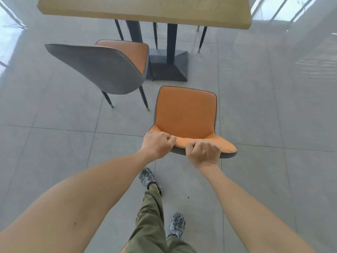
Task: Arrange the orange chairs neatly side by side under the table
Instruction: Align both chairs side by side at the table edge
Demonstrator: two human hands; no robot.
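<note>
Gripping the top edge of the near orange chair (185,114), the left hand (157,144) and right hand (203,153) curl over its backrest (knuckles up). It stands short of the table (145,8); the second chair (109,66) sits left, seemingly part-tucked under.

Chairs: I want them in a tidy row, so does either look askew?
Yes. The left chair is turned at an angle to the table, while the chair gripped by both hands faces it squarely but stands short of it.
</note>
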